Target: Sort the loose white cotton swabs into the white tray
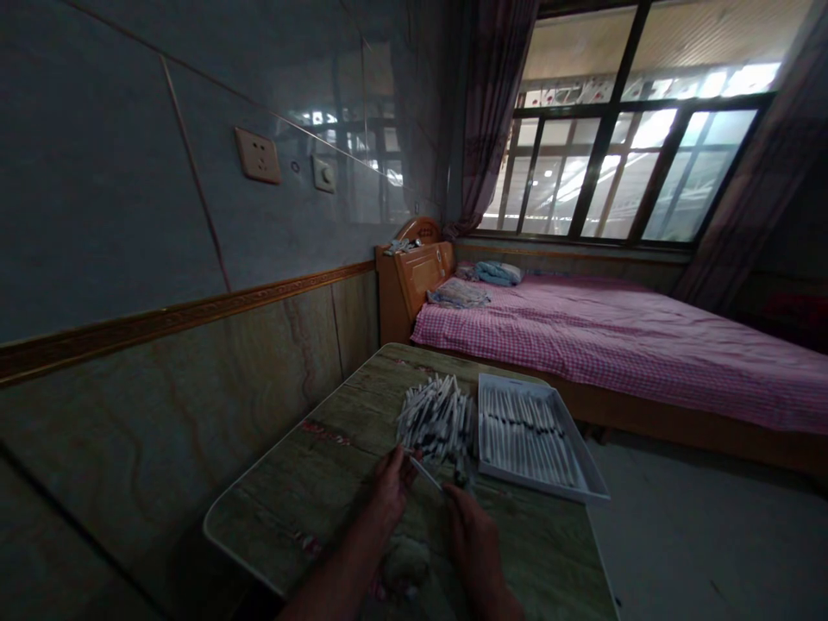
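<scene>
Tile wall (129, 216) runs along the left, with a wall socket (257, 155) and a round-knob switch (323, 175) mounted on it, well above the wood-grain table (278, 509).

Left hand (392, 487) sits at the near side of the table, fingers curled and pinching one end of a slim white tube (425, 473). Tube slants right and near, across the gap between the hands. Right hand (475, 543) is at its other end, fingertips (451, 493) at or just beside the tube - can't tell if they're pressing on it or only next to it.

Jumbled pile of white tubes (436, 420) lies just far of the left hand, its near edge close to the fingers. Small dark object (461, 472) sits at the pile's near edge, too blurred to identify.

White tray (530, 435) lies right of the pile, almost touching it, with matching tubes in neat parallel rows.

Further back, a bed with a pink gingham sheet (614, 345) stands well apart from the table - wooden headboard (414, 280) at its left end, blue folded cloth (498, 273) on top. Curtained window (621, 129) is beyond it.
</scene>
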Available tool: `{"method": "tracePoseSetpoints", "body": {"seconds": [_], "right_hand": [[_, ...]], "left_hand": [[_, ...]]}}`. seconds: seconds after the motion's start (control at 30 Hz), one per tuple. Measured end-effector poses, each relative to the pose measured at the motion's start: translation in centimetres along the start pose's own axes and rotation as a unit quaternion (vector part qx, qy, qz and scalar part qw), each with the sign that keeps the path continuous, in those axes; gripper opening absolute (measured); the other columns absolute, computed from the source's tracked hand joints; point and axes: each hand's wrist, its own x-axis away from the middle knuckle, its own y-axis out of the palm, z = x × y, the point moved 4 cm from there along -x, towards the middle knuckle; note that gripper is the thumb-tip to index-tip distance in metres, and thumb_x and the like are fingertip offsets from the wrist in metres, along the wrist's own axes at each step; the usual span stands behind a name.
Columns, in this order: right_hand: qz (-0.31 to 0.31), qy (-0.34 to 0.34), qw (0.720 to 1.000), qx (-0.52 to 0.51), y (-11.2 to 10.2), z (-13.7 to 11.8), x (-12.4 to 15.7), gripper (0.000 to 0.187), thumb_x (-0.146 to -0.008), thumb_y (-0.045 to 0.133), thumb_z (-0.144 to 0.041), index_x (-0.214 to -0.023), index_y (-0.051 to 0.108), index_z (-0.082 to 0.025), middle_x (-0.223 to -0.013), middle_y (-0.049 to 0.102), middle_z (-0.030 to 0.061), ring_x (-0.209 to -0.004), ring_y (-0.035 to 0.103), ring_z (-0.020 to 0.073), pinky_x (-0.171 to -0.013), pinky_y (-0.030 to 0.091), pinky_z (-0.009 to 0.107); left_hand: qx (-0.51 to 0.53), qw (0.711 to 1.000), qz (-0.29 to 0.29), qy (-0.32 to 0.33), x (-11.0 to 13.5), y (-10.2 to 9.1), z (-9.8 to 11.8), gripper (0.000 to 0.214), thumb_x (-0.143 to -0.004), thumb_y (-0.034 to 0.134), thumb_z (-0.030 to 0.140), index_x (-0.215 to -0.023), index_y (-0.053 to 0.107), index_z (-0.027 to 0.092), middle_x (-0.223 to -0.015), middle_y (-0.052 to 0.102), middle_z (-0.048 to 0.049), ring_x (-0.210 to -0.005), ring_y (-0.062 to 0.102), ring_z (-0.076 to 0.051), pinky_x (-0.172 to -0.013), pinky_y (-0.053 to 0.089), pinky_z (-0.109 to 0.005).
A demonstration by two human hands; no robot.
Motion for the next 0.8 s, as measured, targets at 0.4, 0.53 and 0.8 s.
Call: {"method": "tracePoseSetpoints", "body": {"seconds": [0.4,0.53,0.8], "right_hand": [[0.01,-0.02,0.996,0.083,-0.29,-0.27,0.28,0.038,-0.094,0.038,-0.026,-0.112,0.071,-0.022,-0.1,0.075,0.0083,-0.084,0.073,0.0195,-0.073,0.057,0.026],[0.007,-0.038,0.989,0.14,-0.43,-0.52,0.47,0.039,-0.092,0.039,-0.022,-0.116,0.07,-0.023,-0.098,0.075,0.0081,-0.074,0.072,0.0182,-0.065,0.055,0.024],[0.014,-0.037,0.989,0.146,-0.54,-0.62,0.39,0.038,-0.092,0.041,-0.021,-0.115,0.071,-0.026,-0.098,0.074,0.007,-0.074,0.072,0.0181,-0.063,0.054,0.022]], "left_hand": [[-0.047,0.997,-0.053,0.029,0.3,0.11,-0.19,0.038,-0.052,0.09,0.036,-0.072,0.063,0.019,-0.067,0.073,-0.0001,-0.071,0.074,-0.023,-0.066,0.057,-0.031],[-0.068,0.996,-0.041,0.045,0.41,0.14,-0.08,0.039,-0.052,0.089,0.038,-0.074,0.063,0.018,-0.066,0.072,0.0001,-0.069,0.073,-0.021,-0.065,0.056,-0.03],[-0.044,0.998,-0.024,0.045,0.7,0.04,-0.18,0.037,-0.054,0.088,0.037,-0.074,0.063,0.019,-0.066,0.072,0.0007,-0.067,0.072,-0.02,-0.064,0.055,-0.029]]}}
